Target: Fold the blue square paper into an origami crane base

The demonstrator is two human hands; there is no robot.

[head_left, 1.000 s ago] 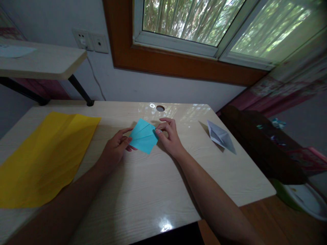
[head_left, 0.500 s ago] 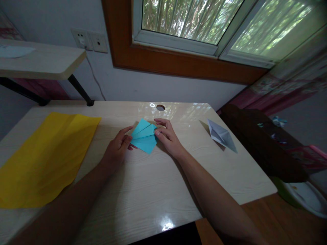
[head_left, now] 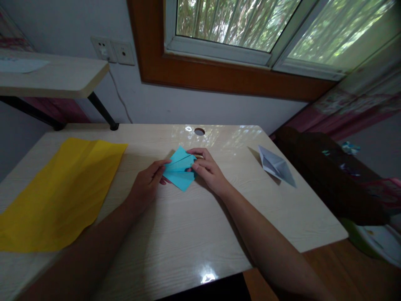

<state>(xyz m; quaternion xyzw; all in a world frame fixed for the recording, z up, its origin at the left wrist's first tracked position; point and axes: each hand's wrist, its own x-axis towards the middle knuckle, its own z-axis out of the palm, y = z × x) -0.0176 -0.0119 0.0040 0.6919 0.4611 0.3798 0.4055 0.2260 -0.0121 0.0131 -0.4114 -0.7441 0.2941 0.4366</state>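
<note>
Folded blue paper (head_left: 179, 172), thin, creased into narrow overlapping flaps, lies flat on the glossy pale wood-grain worktop (head_left: 175, 234) between both sets of fingers, its long axis running from near-right to far-left point. Left hand (head_left: 147, 186) fingers curl closed, pinching its left edge; right hand (head_left: 208, 170) fingers bend down, pressing its right flaps. Crumpled yellow sheet (head_left: 59, 192) lies well left of the left fingers; grey folded paper boat (head_left: 277, 166) sits well right of the right fingers.

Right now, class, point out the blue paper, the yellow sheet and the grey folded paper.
blue paper (head_left: 178, 172): head view, on its creased middle between the hands.
yellow sheet (head_left: 59, 192): head view, on its flat centre.
grey folded paper (head_left: 277, 166): head view, on its upper flap.
</note>
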